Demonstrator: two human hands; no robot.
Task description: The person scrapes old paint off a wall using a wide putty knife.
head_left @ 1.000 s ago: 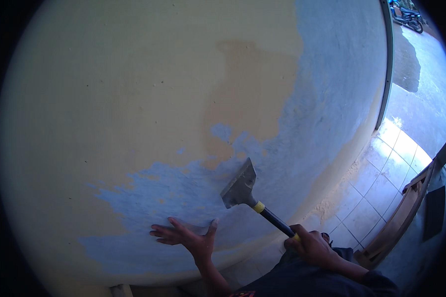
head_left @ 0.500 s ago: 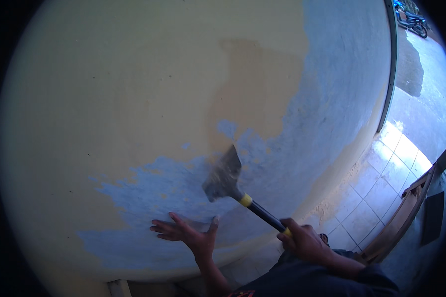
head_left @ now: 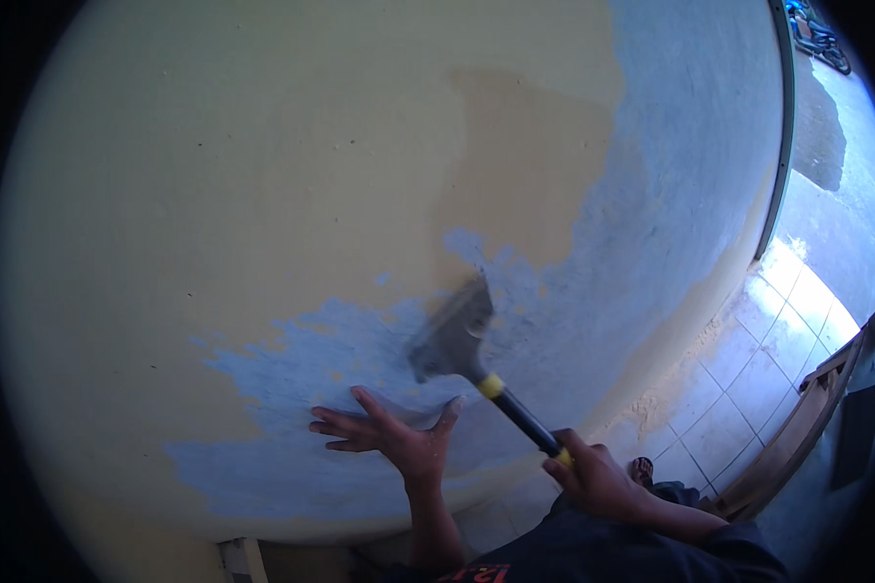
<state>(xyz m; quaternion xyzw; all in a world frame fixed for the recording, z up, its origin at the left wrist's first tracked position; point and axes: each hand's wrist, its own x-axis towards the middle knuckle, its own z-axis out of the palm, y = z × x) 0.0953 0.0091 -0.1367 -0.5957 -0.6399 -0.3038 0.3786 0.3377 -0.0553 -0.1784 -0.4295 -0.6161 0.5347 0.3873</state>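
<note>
My right hand [head_left: 598, 476] grips the lower end of a long-handled scraper [head_left: 510, 403], black with yellow bands. Its wide grey blade lies at the wall [head_left: 292, 214], along the ragged edge between yellow paint and a bare grey-blue patch [head_left: 544, 340]; the blade is slightly blurred. To the left of the handle, my left hand [head_left: 403, 442] rests against the bare patch with fingers spread and nothing in it. A darker shade falls on the yellow paint above the blade.
Pale crumbs of scraped paint [head_left: 647, 413] lie along the wall's foot on the tiled floor [head_left: 734, 418]. A wooden frame [head_left: 787, 452] stands at the right. Beyond the wall's dark edge strip [head_left: 784, 136], a motorbike [head_left: 822, 44] is parked outside. My foot [head_left: 642, 470] shows below.
The scraper's blade has shifted slightly along the paint edge, still in my right hand. My left hand stays spread on the wall. The whole view has moved a little, setting the wall further right.
</note>
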